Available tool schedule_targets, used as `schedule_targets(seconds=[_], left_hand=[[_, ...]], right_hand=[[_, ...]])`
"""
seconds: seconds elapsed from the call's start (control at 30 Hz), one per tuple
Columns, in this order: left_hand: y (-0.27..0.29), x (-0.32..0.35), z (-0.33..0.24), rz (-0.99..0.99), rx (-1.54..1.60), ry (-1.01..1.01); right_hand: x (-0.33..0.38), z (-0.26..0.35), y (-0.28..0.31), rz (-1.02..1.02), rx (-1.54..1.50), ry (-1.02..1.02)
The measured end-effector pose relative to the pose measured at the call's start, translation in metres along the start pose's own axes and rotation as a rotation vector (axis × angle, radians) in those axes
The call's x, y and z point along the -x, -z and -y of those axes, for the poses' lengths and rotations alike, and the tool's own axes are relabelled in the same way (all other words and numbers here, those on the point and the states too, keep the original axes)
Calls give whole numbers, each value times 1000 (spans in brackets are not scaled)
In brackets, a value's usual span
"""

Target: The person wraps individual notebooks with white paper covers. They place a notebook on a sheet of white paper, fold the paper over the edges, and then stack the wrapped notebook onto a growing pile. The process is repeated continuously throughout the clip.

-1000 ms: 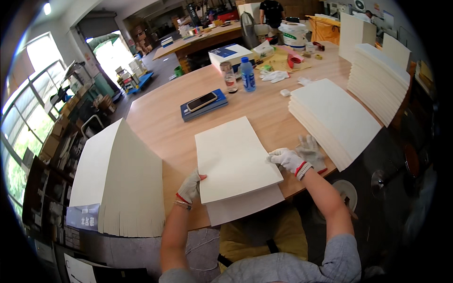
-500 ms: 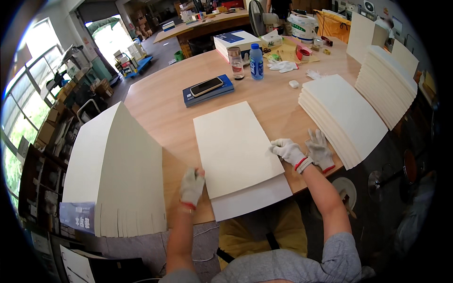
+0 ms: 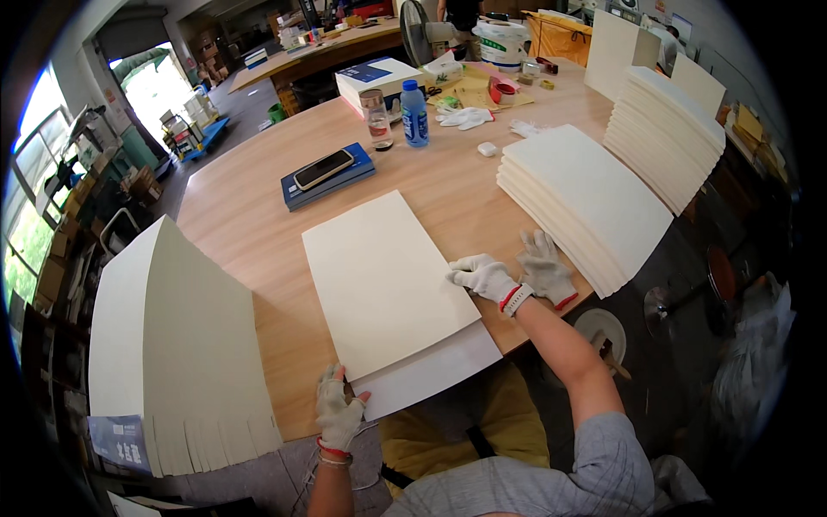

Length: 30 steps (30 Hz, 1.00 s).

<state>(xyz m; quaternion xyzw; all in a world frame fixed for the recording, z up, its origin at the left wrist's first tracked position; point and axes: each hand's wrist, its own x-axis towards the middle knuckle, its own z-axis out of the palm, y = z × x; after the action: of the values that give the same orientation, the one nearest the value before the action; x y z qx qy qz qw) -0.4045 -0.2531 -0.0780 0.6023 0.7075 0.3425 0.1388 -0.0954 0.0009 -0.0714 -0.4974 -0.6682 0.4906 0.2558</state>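
In front of me on the table lies a flat cream sheet [image 3: 388, 284], whose thickness I cannot tell. A white sheet [image 3: 431, 370] sticks out beneath its near end. My left hand [image 3: 338, 407], in a white glove with bare fingertips, is at the near left corner of these sheets, thumb and forefinger apart. Its other fingers are partly hidden. At the right edge of the cream sheet my right hand [image 3: 484, 277], also gloved, is closed with its fingertips on the edge. Beside it lies a loose white glove [image 3: 545, 269] with a red cuff.
A tall cream paper stack [image 3: 202, 345] stands at left. Fanned stacks [image 3: 586, 194] [image 3: 668, 129] lie at right. Beyond the sheets are a phone [image 3: 324, 170] on a blue book [image 3: 332, 188], a clear bottle [image 3: 376, 121], a blue bottle [image 3: 414, 116] and a white tub [image 3: 501, 45].
My left hand has moved nearer to me along the sheets' left edge, its thumb and forefinger now spread at the corner. My right hand stays at the right edge. The whole view has shifted.
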Motion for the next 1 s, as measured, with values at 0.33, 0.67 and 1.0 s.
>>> schedule_targets(seconds=[0.33, 0.67, 1.0], left_hand=[[1, -1, -1, -2, -15, -12], [27, -21, -52, 59, -213, -426], [17, -34, -99, 381, -474, -490]], right_hand=[[-5, -14, -8, -61, 165, 137], [52, 43, -4, -127, 118, 332], [59, 26, 4, 268, 190, 227]])
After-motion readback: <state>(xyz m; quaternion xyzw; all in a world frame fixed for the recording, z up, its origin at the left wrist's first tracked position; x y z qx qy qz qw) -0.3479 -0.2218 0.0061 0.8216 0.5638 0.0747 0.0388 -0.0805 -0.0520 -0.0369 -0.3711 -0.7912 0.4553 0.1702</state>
